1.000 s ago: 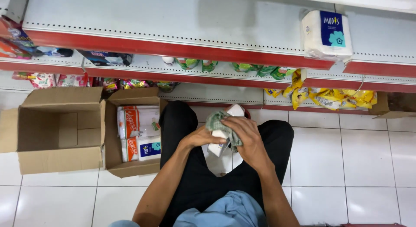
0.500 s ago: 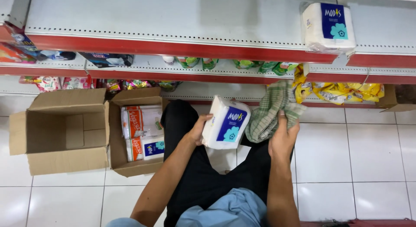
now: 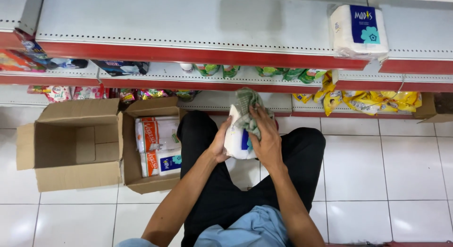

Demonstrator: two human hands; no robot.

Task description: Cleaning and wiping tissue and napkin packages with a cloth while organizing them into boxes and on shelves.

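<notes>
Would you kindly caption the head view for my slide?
Left hand holds a white tissue pack while right hand presses a green cloth on it, beside open cardboard boxes.

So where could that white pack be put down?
The top shelf is bare left of the pack there; the left box is empty. The other box and lower shelves are crowded.

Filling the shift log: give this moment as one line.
left hand: holds white tissue pack | right hand: presses green cloth on pack | open box: more packs
</notes>
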